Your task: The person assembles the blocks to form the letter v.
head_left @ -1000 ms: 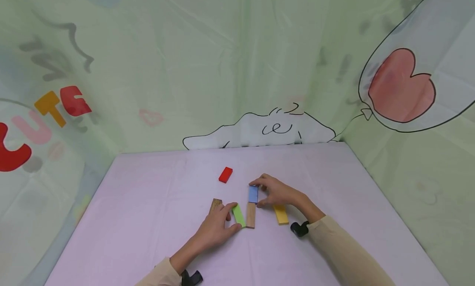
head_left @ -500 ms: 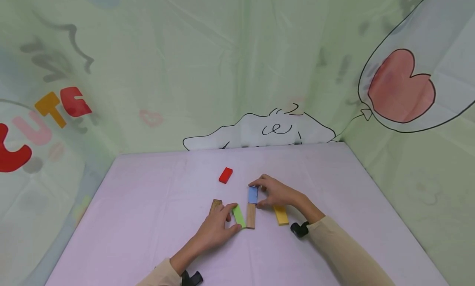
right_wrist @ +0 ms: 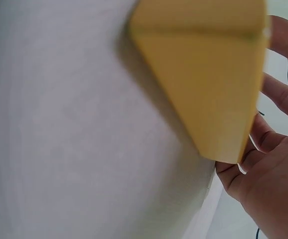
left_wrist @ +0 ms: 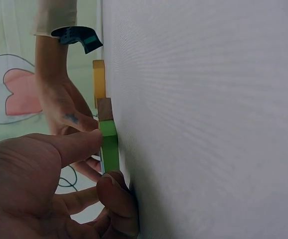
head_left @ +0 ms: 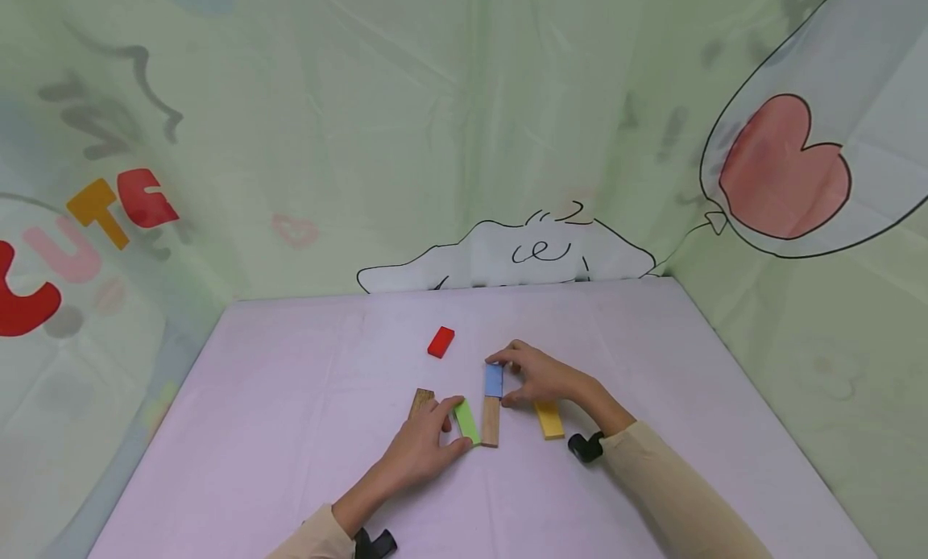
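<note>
In the head view, my left hand [head_left: 420, 446] pinches a slanted green block [head_left: 466, 421] between thumb and fingertip. The left wrist view confirms thumb and fingers at the two ends of the green block [left_wrist: 110, 147]. My right hand [head_left: 545, 374] holds a blue block [head_left: 494, 380], a fingertip at its far end and the thumb by its near right corner. End to end with the blue block lies a light wooden block [head_left: 490, 422]. Its near end meets the near corner of the green block. In the right wrist view, a yellow block [right_wrist: 204, 74] covers the fingertips.
Right of the wooden block, partly beneath the right hand in view, lies the yellow block [head_left: 549, 420]. A dark brown block [head_left: 421, 399] shows partly behind the left hand. Farther back sits a red block [head_left: 441, 341]. Printed cloth walls [head_left: 348, 140] border the pale table [head_left: 304, 358].
</note>
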`<state>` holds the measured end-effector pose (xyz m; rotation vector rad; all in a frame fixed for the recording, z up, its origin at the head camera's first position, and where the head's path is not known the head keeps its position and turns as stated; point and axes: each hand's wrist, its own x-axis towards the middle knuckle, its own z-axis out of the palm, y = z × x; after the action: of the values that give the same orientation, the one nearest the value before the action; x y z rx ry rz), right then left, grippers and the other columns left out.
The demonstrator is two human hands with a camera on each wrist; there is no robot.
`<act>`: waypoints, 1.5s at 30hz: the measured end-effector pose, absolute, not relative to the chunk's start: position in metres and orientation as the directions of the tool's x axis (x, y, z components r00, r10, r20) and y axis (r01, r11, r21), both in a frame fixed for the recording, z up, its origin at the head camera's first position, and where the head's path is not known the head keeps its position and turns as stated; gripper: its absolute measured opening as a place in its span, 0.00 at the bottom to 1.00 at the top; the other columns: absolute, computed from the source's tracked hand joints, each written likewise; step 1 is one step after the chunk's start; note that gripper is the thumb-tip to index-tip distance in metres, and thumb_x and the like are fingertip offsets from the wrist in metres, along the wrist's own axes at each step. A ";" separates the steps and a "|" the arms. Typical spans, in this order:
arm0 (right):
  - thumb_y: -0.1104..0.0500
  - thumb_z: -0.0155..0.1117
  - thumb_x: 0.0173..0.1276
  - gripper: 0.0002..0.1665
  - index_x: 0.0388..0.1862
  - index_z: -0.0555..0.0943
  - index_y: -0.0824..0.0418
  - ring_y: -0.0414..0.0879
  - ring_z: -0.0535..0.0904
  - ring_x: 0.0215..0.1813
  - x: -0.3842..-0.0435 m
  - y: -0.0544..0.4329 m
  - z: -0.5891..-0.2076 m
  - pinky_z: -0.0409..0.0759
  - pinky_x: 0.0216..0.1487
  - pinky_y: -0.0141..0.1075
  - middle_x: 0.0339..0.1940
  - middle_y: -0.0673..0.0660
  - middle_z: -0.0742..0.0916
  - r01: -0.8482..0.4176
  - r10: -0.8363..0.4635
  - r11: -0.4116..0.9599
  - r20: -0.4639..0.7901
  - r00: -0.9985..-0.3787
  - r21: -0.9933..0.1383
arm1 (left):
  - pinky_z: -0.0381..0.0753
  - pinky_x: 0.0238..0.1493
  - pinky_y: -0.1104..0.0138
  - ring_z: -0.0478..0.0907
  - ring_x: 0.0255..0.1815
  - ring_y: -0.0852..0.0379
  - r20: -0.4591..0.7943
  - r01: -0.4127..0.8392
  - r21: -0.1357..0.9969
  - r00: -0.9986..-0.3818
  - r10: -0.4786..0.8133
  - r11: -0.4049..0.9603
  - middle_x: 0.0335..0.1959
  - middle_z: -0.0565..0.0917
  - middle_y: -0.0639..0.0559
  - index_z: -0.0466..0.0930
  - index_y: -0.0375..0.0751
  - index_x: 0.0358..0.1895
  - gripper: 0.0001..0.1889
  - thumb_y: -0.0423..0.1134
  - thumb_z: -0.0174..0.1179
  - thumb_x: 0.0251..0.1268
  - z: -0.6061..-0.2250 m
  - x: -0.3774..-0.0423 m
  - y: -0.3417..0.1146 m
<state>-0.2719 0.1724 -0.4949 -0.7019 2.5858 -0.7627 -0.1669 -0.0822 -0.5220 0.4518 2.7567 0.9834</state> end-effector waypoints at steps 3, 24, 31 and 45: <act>0.52 0.82 0.62 0.41 0.74 0.78 0.52 0.49 0.75 0.59 -0.272 0.173 -0.494 0.82 0.62 0.44 0.60 0.57 0.79 -0.370 -0.555 0.731 -0.183 -0.812 -0.573 | 0.69 0.33 0.70 0.69 0.34 0.62 -0.066 0.220 0.642 -0.939 0.339 0.735 0.39 0.76 0.56 0.73 0.46 0.75 0.34 0.50 0.71 0.68 -0.522 -0.167 -0.082; 0.51 0.77 0.67 0.36 0.72 0.78 0.59 0.50 0.79 0.57 -0.265 0.202 -0.492 0.80 0.59 0.47 0.57 0.56 0.84 -0.422 -0.563 0.712 -0.097 -0.821 -0.561 | 0.67 0.32 0.70 0.68 0.33 0.62 -0.071 0.210 0.638 -0.942 0.328 0.741 0.38 0.75 0.56 0.73 0.47 0.75 0.35 0.50 0.71 0.67 -0.521 -0.166 -0.081; 0.50 0.75 0.69 0.34 0.71 0.79 0.60 0.50 0.80 0.55 -0.259 0.214 -0.491 0.82 0.58 0.48 0.55 0.56 0.86 -0.446 -0.575 0.696 -0.065 -0.815 -0.562 | 0.67 0.32 0.70 0.68 0.33 0.62 -0.068 0.211 0.636 -0.943 0.327 0.742 0.39 0.76 0.56 0.73 0.46 0.75 0.35 0.50 0.71 0.67 -0.521 -0.166 -0.081; 0.50 0.76 0.69 0.34 0.70 0.80 0.60 0.45 0.77 0.48 -0.240 0.237 -0.486 0.79 0.50 0.38 0.53 0.54 0.86 -0.472 -0.603 0.691 -0.077 -0.794 -0.547 | 0.68 0.32 0.70 0.68 0.33 0.62 -0.055 0.222 0.636 -0.942 0.330 0.739 0.39 0.76 0.56 0.73 0.45 0.75 0.35 0.50 0.71 0.67 -0.523 -0.166 -0.082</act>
<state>-0.2398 0.2372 -0.4859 -0.8594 2.6515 -0.7555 -0.1663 -0.0815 -0.5234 0.4435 2.7741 0.9840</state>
